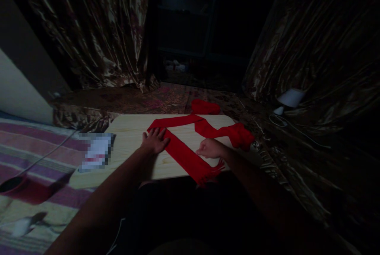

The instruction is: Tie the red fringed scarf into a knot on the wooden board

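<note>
A long red scarf [184, 154] with a fringed end lies bent across a light wooden board [130, 136]. Its fringe hangs over the board's near edge. The far part is bunched at the right [239, 134]. My left hand [154, 140] lies flat with fingers spread on the scarf's fold near the board's middle. My right hand [209, 148] rests at the scarf's right edge with fingers curled together, pinching at the fabric. A second red cloth piece [205, 107] lies just behind the board.
A blurred white item [97, 152] lies on the board's left corner. A striped cover [29, 148] and a dark red cup [20, 189] are at the left. Brown shiny curtains hang all around. A white object with a cable [289, 98] sits at the right.
</note>
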Demonstrator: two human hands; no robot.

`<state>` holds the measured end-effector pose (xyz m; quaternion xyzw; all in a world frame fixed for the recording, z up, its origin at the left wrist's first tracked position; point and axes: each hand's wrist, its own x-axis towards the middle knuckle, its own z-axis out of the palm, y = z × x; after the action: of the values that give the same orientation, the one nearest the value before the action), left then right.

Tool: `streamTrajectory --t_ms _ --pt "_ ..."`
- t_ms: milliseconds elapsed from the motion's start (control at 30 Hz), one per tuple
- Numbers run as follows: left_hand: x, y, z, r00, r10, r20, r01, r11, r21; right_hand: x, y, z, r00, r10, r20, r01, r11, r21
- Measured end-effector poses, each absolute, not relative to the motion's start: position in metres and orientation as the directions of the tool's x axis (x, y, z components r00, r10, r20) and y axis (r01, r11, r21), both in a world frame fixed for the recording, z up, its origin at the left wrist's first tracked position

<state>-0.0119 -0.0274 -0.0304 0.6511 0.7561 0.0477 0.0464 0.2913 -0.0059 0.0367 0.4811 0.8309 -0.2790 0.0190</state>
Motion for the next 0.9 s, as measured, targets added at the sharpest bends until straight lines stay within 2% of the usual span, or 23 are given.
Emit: streamTrajectory --t_ms 100,133,200,267,433,667,800,900 --pt "-0.015 -0.024 -0.028 -0.124 0.992 0.004 0.984 0.123 0.127 0.286 0.023 0.041 -0.446 0.894 0.038 0.866 0.442 -0.233" --pt "-0.017 -0.023 -0.027 -0.115 0.993 0.002 0.985 0.113 0.128 0.284 0.032 0.041 -0.434 0.894 0.11 0.875 0.447 -0.185" --pt "-0.02 -0.02 -0.027 -0.101 0.995 -0.01 0.986 0.101 0.133 0.283 0.047 0.037 -0.405 0.899 0.166 0.896 0.427 -0.122" --pt "-0.024 -0.018 -0.028 -0.087 0.996 -0.022 0.988 0.089 0.127 0.286 0.058 0.032 -0.36 0.926 0.115 0.922 0.372 -0.112" --pt "-0.027 -0.016 -0.032 -0.071 0.997 0.0 0.994 0.07 0.085 0.302 0.069 0.029 -0.254 0.959 -0.126 0.962 0.237 -0.134" --pt "-0.026 -0.016 -0.03 -0.076 0.997 -0.018 0.993 0.077 0.092 0.333 0.067 0.051 -0.328 0.902 -0.282 0.943 0.295 -0.154" --pt "-0.028 -0.013 -0.031 -0.071 0.997 -0.03 0.994 0.073 0.086 0.342 0.059 0.053 -0.307 0.852 -0.425 0.939 0.344 0.011" --pt "-0.028 -0.008 -0.031 -0.04 0.998 -0.047 0.996 0.043 0.082 0.347 0.053 0.052 -0.309 0.846 -0.434 0.926 0.371 0.063"
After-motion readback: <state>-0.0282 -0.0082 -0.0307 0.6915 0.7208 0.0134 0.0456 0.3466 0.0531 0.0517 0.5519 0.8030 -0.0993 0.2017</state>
